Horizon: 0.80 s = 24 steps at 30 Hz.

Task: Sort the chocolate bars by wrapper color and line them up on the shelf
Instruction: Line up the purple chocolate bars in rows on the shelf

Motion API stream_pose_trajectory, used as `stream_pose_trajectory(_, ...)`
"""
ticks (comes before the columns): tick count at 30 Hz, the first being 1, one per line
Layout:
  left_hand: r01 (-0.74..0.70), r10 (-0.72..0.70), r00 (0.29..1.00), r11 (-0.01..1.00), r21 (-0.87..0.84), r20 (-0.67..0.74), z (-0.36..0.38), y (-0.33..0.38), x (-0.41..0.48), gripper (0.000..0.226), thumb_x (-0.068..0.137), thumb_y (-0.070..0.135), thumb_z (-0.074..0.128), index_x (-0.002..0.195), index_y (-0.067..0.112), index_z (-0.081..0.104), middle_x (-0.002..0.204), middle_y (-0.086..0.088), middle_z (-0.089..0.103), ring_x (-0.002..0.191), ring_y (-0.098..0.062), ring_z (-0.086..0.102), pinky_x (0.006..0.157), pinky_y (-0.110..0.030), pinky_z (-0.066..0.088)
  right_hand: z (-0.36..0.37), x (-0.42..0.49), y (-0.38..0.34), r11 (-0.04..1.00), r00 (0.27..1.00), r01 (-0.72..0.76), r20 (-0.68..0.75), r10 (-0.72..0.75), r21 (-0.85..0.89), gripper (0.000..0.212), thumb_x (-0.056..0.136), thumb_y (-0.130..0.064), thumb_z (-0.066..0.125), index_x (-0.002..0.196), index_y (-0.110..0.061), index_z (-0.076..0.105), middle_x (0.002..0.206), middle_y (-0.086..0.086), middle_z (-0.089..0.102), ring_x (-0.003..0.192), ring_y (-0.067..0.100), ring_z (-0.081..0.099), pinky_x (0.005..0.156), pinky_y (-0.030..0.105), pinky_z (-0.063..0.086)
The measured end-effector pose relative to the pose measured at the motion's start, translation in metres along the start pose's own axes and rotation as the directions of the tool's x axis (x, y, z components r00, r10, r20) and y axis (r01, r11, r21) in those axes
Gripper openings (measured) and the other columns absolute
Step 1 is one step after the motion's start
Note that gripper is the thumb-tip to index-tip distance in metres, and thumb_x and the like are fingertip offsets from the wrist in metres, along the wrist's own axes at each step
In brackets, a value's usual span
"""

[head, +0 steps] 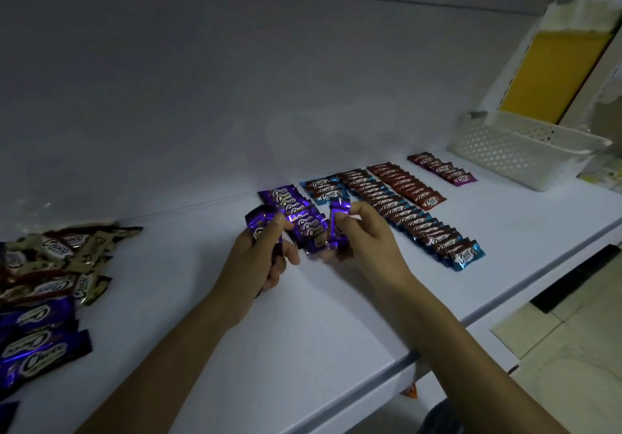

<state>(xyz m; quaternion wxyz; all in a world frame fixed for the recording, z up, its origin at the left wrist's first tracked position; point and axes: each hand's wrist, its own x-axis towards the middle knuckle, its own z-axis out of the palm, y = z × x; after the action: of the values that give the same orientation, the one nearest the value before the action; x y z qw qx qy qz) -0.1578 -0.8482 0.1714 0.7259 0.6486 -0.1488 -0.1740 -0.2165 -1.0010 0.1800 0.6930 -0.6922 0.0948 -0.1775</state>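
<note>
In the head view, your left hand [266, 258] is curled around a purple-wrapped bar [257, 226], thumb on its face; whether more bars lie under it in the palm is hard to tell. Your right hand [370, 241] pinches a second purple bar [336, 224] between thumb and fingertips, holding it on end just at the near end of the purple row [296, 211]. These bars look light and small, with a slick, crinkly foil wrapper over a stiff core, so they will probably slide on each other and on the smooth top. Take each one by its long edges rather than by the crimped end flaps, and set it down gently so the overlapped row does not fan out. The rows run from the back of the shelf [235, 332] towards its front edge: a short blue row [324, 191] beside the purple, then a long blue row [414, 221], a red row [407, 186] and a magenta row [444, 169] nearest the right end. The unsorted pile [43, 282] of gold, red and purple bars lies at the left edge, well apart from the rows. The shelf is white and glossy, against a plain pale wall [235, 80]; a white perforated basket [515, 150] stands at the back right corner, and a tiled floor [572, 349] shows beyond the front edge in dim light.
</note>
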Motion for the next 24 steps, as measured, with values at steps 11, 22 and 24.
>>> stream_pose_trajectory(11,-0.027,0.024,0.997,0.999,-0.032,-0.074,0.0,0.002,-0.002,0.022,0.101,0.023,0.043,0.084,0.014,0.055,0.068,0.006,0.067,0.045,-0.008,0.037,0.039,-0.018,0.022,-0.037,0.001,0.019,0.662,0.937,0.338,0.306,-0.169,-0.669,0.021,0.08,-0.027,0.074,0.1,-0.022,0.074,0.098,-0.007,0.065,0.088,0.006,0.058,0.074,0.019,0.045)
stream_pose_trajectory(22,0.02,-0.028,0.998,0.989,-0.144,-0.057,-0.002,0.0,0.0,0.022,0.101,0.022,0.038,0.09,0.012,0.054,0.059,0.006,0.056,0.04,-0.005,0.037,0.034,-0.015,0.025,-0.044,0.001,0.026,0.611,0.956,0.28,0.27,-0.11,-0.74,0.015,0.083,-0.035,0.07,0.097,-0.03,0.067,0.101,-0.003,0.058,0.095,0.014,0.051,0.083,0.037,0.044)
stream_pose_trajectory(24,0.004,-0.011,0.997,0.995,-0.1,-0.073,-0.002,-0.001,0.0,0.021,0.101,0.021,0.039,0.09,0.012,0.054,0.059,0.007,0.057,0.041,-0.005,0.037,0.035,-0.015,0.024,-0.045,-0.001,0.025,0.682,0.965,0.246,0.24,-0.105,-0.689,0.012,0.082,-0.032,0.071,0.087,-0.03,0.061,0.094,-0.004,0.063,0.089,0.014,0.056,0.08,0.038,0.047)
